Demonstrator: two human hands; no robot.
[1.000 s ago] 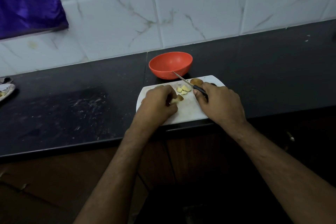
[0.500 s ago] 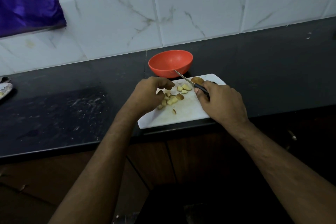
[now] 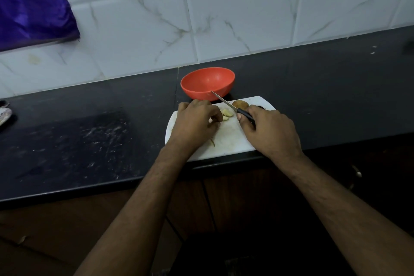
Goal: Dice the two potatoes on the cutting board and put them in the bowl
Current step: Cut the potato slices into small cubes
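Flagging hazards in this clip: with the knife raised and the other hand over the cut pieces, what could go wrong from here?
1. The left hand covers the pale diced potato pieces close to the steel-bladed black-handled knife gripped by the right hand; a cut now could nick fingers.
2. The white plastic cutting board appears to overhang the black stone counter edge; pressure might tip it.

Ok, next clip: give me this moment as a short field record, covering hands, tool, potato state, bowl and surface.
left hand: on the cutting board, fingers curled over cut potato pieces
right hand: grips the knife by its black handle, blade pointing toward the bowl
potato: one brown piece uncut at the board's far edge
bowl: orange, behind the board, looks empty
surface: dark counter
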